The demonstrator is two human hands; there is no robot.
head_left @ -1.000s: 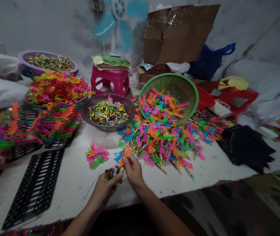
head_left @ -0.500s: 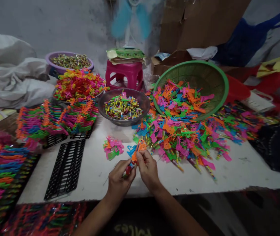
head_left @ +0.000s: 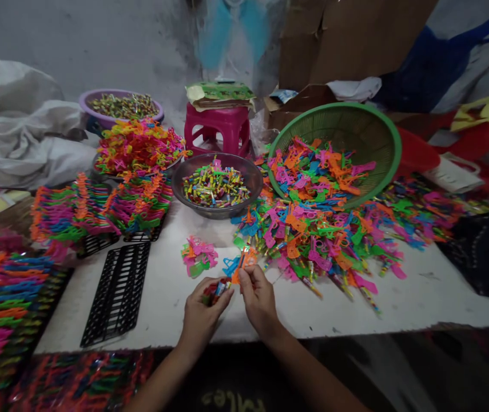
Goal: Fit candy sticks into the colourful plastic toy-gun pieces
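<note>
My left hand (head_left: 199, 309) is closed around several small wrapped candy tubes (head_left: 217, 290), whose ends stick out past the thumb. Just to its right, my right hand (head_left: 260, 297) pinches an orange plastic toy gun (head_left: 236, 277) between thumb and fingers; part of it is hidden. A blue plastic piece (head_left: 230, 265) lies on the table right behind the hands. To the left of that sits a small cluster of pink and green pieces (head_left: 199, 256). A large heap of coloured toy guns with tubes (head_left: 313, 240) spreads to the right.
A grey bowl (head_left: 178, 200) of tubes stands behind my hands. The green basket (head_left: 392, 154) tips toward the heap. Black racks (head_left: 118, 292) and rows of toys (head_left: 4, 309) lie left. Behind are a purple basin (head_left: 87, 106), a pink stool (head_left: 216, 117) and a fan (head_left: 235, 34).
My hands have moved slightly apart. The left has drawn away left with its tubes, while the orange toy gun stays in the right.
</note>
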